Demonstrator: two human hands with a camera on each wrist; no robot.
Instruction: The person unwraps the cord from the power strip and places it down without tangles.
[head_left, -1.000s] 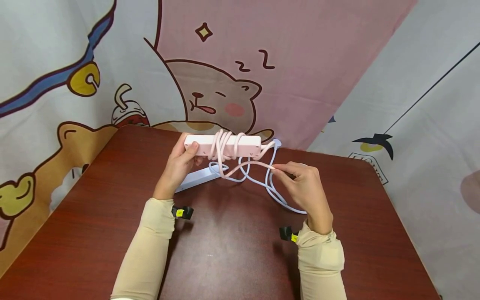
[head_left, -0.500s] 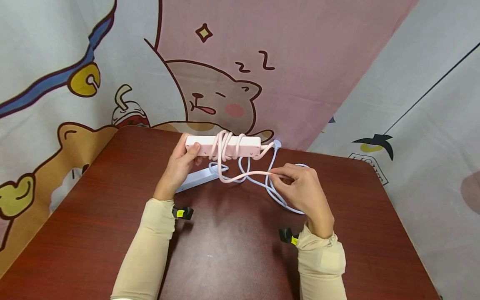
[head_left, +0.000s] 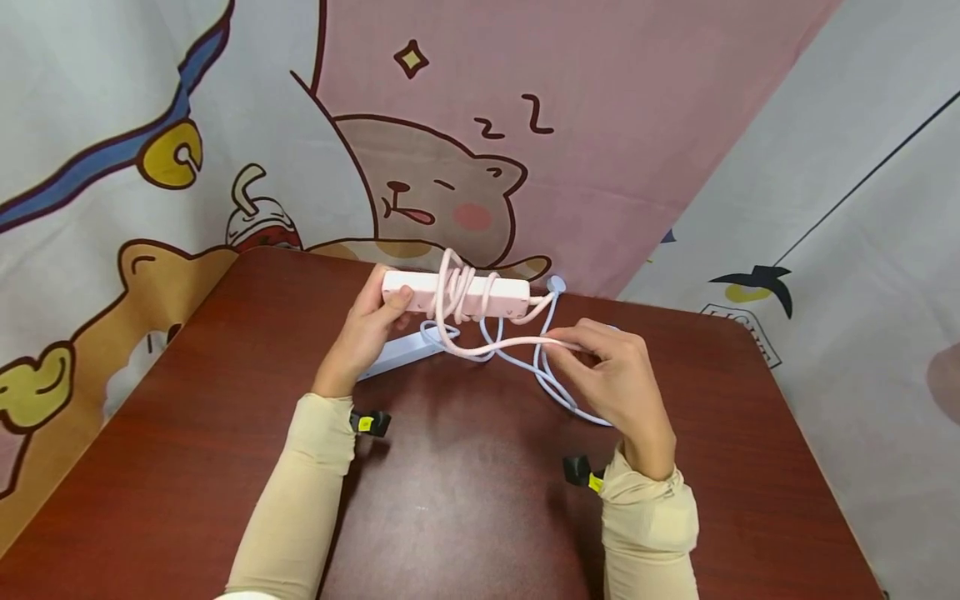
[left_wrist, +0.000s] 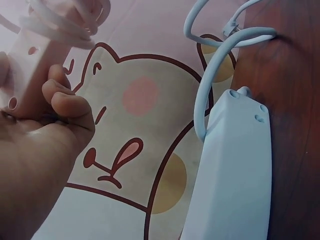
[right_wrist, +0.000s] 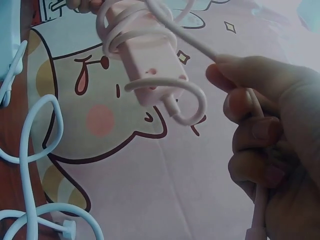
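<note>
My left hand grips one end of a pink power strip, held level above the table. Its pink cord is wound round the strip's middle in several loops, the newest one standing loose. Pinched between thumb and fingers of my right hand, the cord's free length hangs slack between the hands. In the right wrist view the cord passes through the curled right hand and comes out below. The left wrist view shows the left fingers against the strip's underside.
A light blue power strip lies on the brown table behind the pink one. Its loose cord spreads to the right, and its plug lies near the back edge. A printed curtain hangs behind the table.
My right hand first dropped slightly, drawing the cord lower. Since then, the left hand and pink strip have shifted slightly right, and a cord loop stands higher over the strip's top.
</note>
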